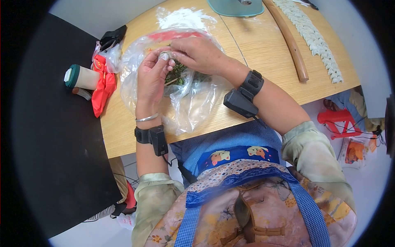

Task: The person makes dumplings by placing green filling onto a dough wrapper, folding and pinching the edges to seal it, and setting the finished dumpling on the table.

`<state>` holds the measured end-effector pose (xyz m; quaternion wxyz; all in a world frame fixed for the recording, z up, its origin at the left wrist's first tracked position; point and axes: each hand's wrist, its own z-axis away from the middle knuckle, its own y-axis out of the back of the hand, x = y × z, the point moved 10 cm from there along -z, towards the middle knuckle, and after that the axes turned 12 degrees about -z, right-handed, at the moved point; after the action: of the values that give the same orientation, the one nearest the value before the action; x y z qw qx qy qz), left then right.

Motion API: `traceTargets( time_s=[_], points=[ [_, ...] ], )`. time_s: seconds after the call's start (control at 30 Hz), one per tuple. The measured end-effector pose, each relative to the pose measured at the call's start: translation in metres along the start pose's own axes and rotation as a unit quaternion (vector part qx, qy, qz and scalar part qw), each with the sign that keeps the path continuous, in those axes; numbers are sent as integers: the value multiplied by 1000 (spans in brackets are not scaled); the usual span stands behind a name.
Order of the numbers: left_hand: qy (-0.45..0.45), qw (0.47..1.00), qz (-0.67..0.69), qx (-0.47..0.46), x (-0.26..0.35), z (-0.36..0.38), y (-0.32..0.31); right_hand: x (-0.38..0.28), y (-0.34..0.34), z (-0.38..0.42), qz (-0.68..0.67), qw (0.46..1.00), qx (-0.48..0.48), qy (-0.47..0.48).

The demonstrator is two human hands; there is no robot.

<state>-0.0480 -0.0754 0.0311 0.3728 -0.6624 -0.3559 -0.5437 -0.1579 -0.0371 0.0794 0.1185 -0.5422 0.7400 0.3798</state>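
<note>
Above an open clear plastic bag (181, 115), my hands meet at a small pale dough dumpling (166, 54). My left hand (153, 76) pinches it between thumb and fingers from the left. From the right, the fingers of my right hand (201, 53) are closed on its edge, and the two hands partly cover it. Under the hands, chopped green filling (177, 73) lies in the bag, with a thin stick-like handle (170, 82) in it. A silver bangle and black straps with small boxes are on my forearms.
White flour (183, 18) is spread at the back. Rightward lie a teal board (236, 8), a wooden rolling pin (288, 41) and a long row of pale dumplings (310, 39). A cup (84, 77) and red bag (103, 84) sit left. A red stool (339, 122) stands below right.
</note>
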Motion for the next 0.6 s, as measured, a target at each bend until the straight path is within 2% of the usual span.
traceTargets(
  time_s=[0.17,0.47,0.6],
  points=[
    [-14,1000,9,-4,2,-1,0,-5,3,0,-5,1000,7,16],
    [-10,1000,-4,-6,-1,-1,0,-1,3,0,16,999,-22,-27],
    [-5,1000,-22,-8,-3,-1,0,-3,-1,0,37,999,-25,4]
  ],
)
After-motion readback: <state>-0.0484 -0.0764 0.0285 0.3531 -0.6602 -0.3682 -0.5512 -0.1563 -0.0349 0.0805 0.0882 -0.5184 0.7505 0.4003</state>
